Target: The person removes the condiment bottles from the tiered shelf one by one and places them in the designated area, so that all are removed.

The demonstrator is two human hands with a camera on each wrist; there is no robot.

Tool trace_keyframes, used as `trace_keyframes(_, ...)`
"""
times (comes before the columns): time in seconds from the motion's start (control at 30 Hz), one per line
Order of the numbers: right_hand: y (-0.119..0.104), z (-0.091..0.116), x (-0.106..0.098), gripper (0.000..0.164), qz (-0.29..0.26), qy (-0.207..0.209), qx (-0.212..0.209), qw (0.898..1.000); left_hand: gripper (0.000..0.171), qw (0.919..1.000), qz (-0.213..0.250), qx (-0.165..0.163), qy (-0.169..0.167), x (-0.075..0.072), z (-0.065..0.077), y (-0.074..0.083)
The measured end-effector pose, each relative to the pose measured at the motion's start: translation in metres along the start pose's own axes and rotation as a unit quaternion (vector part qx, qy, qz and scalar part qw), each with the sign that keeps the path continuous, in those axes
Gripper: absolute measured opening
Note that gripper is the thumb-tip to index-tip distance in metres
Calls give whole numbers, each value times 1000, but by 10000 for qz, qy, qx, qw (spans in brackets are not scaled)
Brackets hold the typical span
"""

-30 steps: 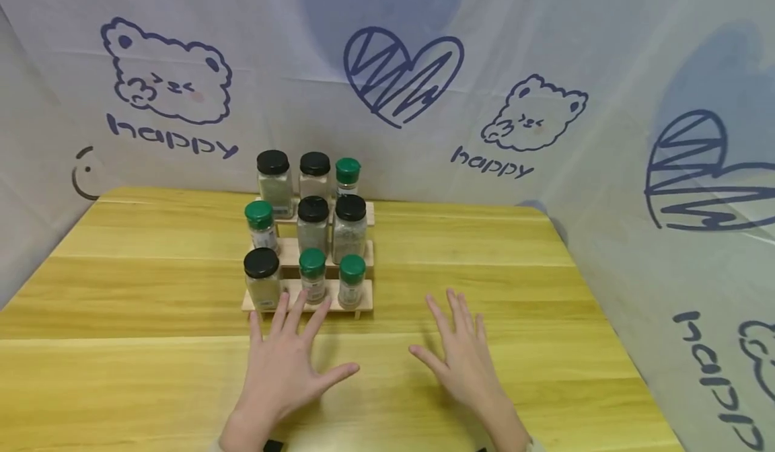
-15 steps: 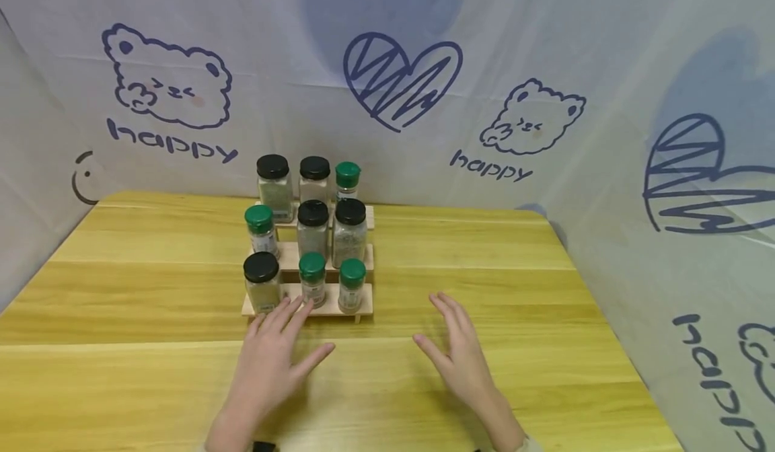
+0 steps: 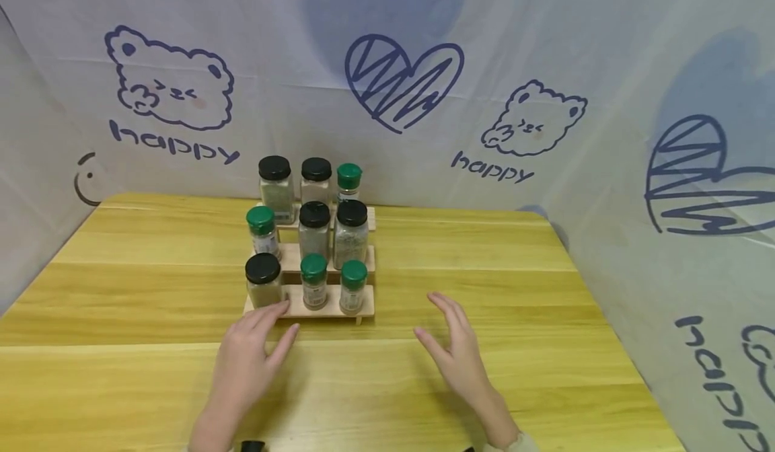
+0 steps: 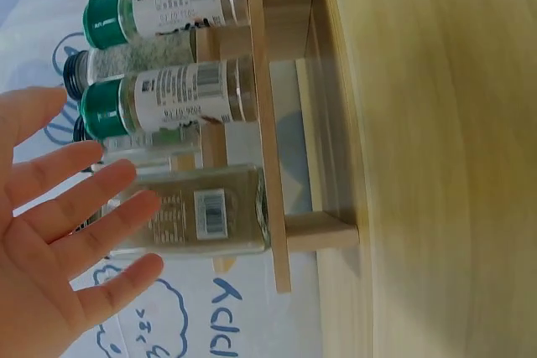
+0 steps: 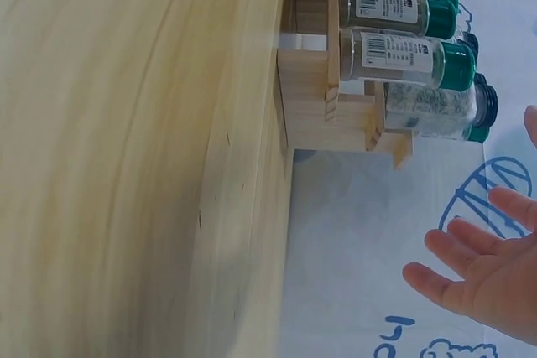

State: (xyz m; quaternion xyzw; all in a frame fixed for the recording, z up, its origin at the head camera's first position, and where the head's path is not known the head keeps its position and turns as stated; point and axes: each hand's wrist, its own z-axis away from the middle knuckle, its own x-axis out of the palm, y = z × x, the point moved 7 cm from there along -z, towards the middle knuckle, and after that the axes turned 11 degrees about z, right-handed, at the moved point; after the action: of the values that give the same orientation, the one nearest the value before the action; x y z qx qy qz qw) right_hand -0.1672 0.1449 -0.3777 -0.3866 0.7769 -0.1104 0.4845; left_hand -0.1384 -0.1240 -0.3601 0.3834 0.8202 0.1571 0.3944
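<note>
Left hand [image 3: 245, 352] hovered near black-lidded jar [image 3: 263, 290], contact unclear; right hand [image 3: 458, 356] above surface [image 3: 545, 344]; both empty, relaxed, well apart. Jar stood upright, front left of rack [image 3: 333, 302]; careless left fingertip brush could have toppled it against green-capped bottle [image 3: 314, 294]

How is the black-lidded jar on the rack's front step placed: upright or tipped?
Upright: the jar has its black lid on top and its base on the front step.

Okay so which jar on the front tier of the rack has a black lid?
The left-end jar, beside the left hand; the front tier's middle jar and right-end jar are both green-capped.
</note>
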Motion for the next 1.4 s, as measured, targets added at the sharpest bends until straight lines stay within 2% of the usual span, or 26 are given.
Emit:
trace_keyframes(0.27, -15, -8, -2, 43, -237, 509, -519, 9971, 24, 9968, 188, -374, 680, -19, 2, -13)
trace_keyframes(0.4, -34, -12, -10, 37, -366, 725, -558, 9951, 21, 9930, 349, -667, 910, -26, 3, -22)
trace_keyframes(0.57, -44, -15, -13, 33, -474, 717, -527, 9949, 13, 9863, 576, -939, 1231, -34, 5, -32)
trace_keyframes(0.7, -43, -15, -11, 31, -599, 664, -474, 9949, 12, 9806, 784, -1270, 1270, -36, 6, -40)
trace_keyframes(0.8, -42, -16, -9, 30, -711, 635, -444, 9945, 14, 9750, 1023, -1627, 1120, -34, 6, -49)
trace_keyframes(0.9, -40, -17, -6, 28, -826, 612, -420, 9938, 18, 9643, 1269, -2154, 877, -29, 7, -61)
trace_keyframes(1.0, -40, -18, -4, 27, -938, 566, -379, 9933, 24, 9425, 1554, -2902, 574, -22, 10, -75)
trace_keyframes(1.1, -40, -19, -2, 26, -984, 529, -313, 9933, 30, 9206, 1814, -3445, 311, -16, 13, -86)
trace_keyframes(1.17, -40, -20, -1, 25, -984, 512, -288, 9934, 33, 9120, 1938, -3611, 195, -13, 14, -90)
trace_keyframes(1.3, -41, -22, 1, 25, -1009, 498, -302, 9932, 34, 9035, 2077, -3747, 106, -10, 14, -97)
trace_keyframes(1.4, -42, -23, 2, 24, -1097, 471, -334, 9923, 35, 8924, 2217, -3930, 24, -6, 14, -101)
